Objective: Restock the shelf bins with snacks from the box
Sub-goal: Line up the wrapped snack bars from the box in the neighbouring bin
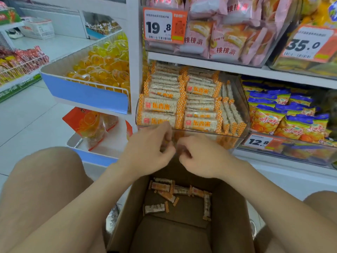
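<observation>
Left hand [147,146]: raised against the front wall of the clear bin [209,133], fingers curled inward; blur hides whether they pinch a packet, so I cannot tell
Right hand [198,156]: just beside the left, almost touching it, fingers curled too; what they hold, if anything, cannot be made out
Clear bin: on the middle shelf, packed nearly to the rim with orange-and-white rice bars [160,105] in flat stacks, with a few standing on edge at its right side
Cardboard box [228,216]: open on the floor between the person's knees, directly below both hands
Loose bars [164,188]: a handful of the same orange-ended packets scattered on the box bottom, mostly towards its far side
Neighbouring bin: blue-and-yellow snack bags [284,114] to the right, above a price tag [259,142] reading 12.8
Shelf above: pink pie packets [224,42] behind a 19.8 tag [160,26]
Left of the shelf: wire basket of yellow jelly cups [102,66]
</observation>
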A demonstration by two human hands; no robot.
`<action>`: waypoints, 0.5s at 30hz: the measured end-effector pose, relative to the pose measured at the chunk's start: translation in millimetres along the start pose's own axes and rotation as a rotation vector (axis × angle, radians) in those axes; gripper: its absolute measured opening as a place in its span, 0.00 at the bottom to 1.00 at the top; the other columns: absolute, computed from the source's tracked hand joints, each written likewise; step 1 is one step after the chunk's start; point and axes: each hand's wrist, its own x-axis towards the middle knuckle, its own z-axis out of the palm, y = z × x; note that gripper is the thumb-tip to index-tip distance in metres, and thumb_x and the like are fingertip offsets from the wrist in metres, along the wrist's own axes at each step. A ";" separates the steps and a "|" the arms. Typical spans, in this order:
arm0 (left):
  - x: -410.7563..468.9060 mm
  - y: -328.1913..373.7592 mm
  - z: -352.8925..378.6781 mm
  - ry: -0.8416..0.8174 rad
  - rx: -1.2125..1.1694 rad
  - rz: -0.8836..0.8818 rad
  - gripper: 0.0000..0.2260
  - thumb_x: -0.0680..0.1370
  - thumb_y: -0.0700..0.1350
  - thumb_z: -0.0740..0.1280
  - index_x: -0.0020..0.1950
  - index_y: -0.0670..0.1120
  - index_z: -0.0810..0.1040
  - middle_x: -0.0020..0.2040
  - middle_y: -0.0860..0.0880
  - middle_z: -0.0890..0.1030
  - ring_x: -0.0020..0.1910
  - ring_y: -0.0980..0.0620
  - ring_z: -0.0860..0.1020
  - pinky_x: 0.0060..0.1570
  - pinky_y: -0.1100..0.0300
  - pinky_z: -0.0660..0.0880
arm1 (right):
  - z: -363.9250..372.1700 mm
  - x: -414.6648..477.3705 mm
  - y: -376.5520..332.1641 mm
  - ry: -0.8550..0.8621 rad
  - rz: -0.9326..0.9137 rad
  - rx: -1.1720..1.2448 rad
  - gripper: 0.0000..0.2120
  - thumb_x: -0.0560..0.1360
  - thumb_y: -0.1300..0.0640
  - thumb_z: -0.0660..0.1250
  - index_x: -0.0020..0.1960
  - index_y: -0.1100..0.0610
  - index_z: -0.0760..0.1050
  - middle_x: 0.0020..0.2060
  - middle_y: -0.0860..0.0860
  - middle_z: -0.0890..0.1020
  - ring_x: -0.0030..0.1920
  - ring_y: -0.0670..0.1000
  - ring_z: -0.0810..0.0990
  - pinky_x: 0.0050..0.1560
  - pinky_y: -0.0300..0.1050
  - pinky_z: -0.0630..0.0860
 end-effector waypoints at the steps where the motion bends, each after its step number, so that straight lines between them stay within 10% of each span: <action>1: -5.5 3.1 13.7 -0.193 0.072 -0.037 0.06 0.77 0.52 0.67 0.48 0.53 0.72 0.40 0.56 0.76 0.40 0.54 0.75 0.35 0.57 0.70 | 11.2 -4.6 5.2 -0.149 0.039 -0.041 0.06 0.78 0.56 0.63 0.46 0.51 0.79 0.38 0.48 0.79 0.37 0.51 0.79 0.37 0.53 0.80; 5: -27.0 -4.1 90.5 -0.829 0.301 -0.188 0.05 0.82 0.48 0.66 0.57 0.51 0.78 0.47 0.50 0.79 0.44 0.50 0.79 0.43 0.54 0.79 | 76.3 -16.9 32.6 -0.410 0.194 -0.095 0.11 0.81 0.57 0.62 0.60 0.52 0.80 0.48 0.51 0.81 0.45 0.53 0.82 0.46 0.53 0.83; 15: -109.2 -82.8 243.8 -0.959 0.200 -0.588 0.18 0.83 0.45 0.64 0.74 0.48 0.73 0.74 0.44 0.72 0.70 0.41 0.72 0.69 0.46 0.73 | 243.2 -54.3 86.3 -0.563 0.699 0.106 0.13 0.84 0.52 0.63 0.67 0.55 0.74 0.61 0.55 0.79 0.58 0.58 0.80 0.53 0.52 0.78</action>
